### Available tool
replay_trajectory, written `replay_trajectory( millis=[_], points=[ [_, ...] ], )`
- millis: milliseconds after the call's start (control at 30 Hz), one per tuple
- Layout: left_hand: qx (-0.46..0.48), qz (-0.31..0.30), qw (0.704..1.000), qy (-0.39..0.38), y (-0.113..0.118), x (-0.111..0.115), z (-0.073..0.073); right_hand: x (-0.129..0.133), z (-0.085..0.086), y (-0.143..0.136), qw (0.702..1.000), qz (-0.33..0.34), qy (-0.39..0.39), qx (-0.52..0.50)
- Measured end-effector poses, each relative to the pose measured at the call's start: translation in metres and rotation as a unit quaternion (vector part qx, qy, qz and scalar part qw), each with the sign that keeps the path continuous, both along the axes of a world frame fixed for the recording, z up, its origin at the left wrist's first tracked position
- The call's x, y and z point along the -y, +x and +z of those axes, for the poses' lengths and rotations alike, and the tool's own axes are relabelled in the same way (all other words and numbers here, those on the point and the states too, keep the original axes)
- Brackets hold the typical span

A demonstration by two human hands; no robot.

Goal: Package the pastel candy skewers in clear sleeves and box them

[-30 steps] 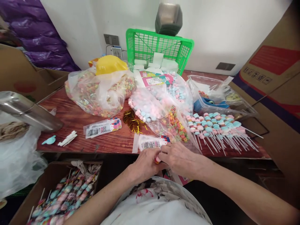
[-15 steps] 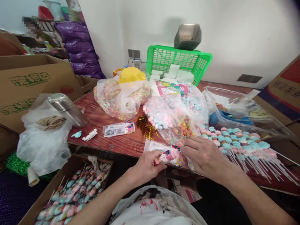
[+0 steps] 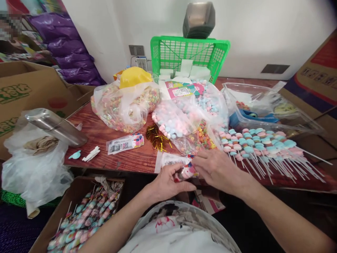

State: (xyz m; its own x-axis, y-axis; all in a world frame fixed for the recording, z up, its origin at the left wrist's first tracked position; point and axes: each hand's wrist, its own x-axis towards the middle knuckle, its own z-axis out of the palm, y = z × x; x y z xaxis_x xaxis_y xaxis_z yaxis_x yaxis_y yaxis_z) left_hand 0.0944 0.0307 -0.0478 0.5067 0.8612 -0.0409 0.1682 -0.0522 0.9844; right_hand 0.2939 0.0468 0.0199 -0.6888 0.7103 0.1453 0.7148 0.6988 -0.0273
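Observation:
My left hand (image 3: 166, 182) is closed round a small printed clear wrapper with something pink and white in it (image 3: 188, 171), at the table's front edge. My right hand (image 3: 219, 170) has its fingers pinched at the wrapper's upper right end; its fingertips are partly hidden. Under and behind the wrapper lies a stack of printed clear bags (image 3: 168, 160). Just beyond my right hand sit a bag of colourful ring-shaped pieces (image 3: 204, 135) and a bag of pink and blue marshmallows (image 3: 171, 121). Rows of marshmallow skewers (image 3: 252, 142) lie to the right, white sticks towards me.
Gold tinsel ties (image 3: 155, 137), more printed bags (image 3: 125, 143) and a steel flask (image 3: 58, 128) are on the table's left. A green basket (image 3: 191, 42) and a clear plastic tub (image 3: 263, 123) stand behind. Below left, a carton (image 3: 79, 182) holds wrapped skewers.
The view has turned, so the table's things appear further left and higher. My right hand has come closer over the wrapper's end, covering more of it.

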Motion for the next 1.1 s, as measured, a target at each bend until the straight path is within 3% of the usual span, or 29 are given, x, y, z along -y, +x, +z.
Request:
replay_trajectory(
  millis=[67,167,333,400,467,567,600,700,767,900,1033,1100],
  points=[
    [0.051,-0.005,0.997,-0.060,-0.001,-0.003,0.005,-0.006,0.007,0.009,0.999,-0.004,0.009,-0.038],
    [0.096,0.029,0.992,-0.071,0.003,-0.008,0.005,-0.009,0.009,0.013,0.997,0.018,-0.012,-0.078],
    [0.139,0.051,0.985,-0.091,0.019,-0.010,-0.005,-0.006,-0.006,0.003,0.994,0.053,0.011,-0.094],
    [0.159,0.071,0.977,-0.125,0.021,-0.010,-0.006,-0.006,-0.011,0.006,0.986,0.061,-0.008,-0.157],
    [0.177,0.109,0.965,-0.157,0.019,-0.010,-0.003,-0.006,-0.016,0.011,0.957,0.013,-0.037,-0.288],
    [0.210,0.187,0.946,-0.164,0.017,-0.013,0.001,-0.002,-0.028,0.009,0.862,-0.121,-0.068,-0.487],
    [0.222,0.202,0.941,-0.156,0.017,-0.014,0.002,0.001,-0.034,0.003,0.842,-0.132,-0.081,-0.517],
    [0.249,0.193,0.940,-0.128,0.021,-0.013,0.002,0.010,-0.051,-0.021,0.838,-0.106,-0.113,-0.524],
    [0.249,0.172,0.947,-0.109,0.024,-0.009,0.001,0.012,-0.058,-0.035,0.817,-0.100,-0.102,-0.558],
    [0.199,0.160,0.965,-0.053,0.026,-0.003,-0.001,0.007,-0.064,-0.046,0.796,-0.090,-0.040,-0.597],
    [0.138,0.129,0.982,-0.018,0.022,-0.002,0.004,0.006,-0.073,-0.051,0.746,-0.127,0.010,-0.654],
    [0.122,0.114,0.986,-0.023,0.020,-0.002,0.008,0.007,-0.076,-0.053,0.742,-0.130,0.037,-0.657]
  ],
)
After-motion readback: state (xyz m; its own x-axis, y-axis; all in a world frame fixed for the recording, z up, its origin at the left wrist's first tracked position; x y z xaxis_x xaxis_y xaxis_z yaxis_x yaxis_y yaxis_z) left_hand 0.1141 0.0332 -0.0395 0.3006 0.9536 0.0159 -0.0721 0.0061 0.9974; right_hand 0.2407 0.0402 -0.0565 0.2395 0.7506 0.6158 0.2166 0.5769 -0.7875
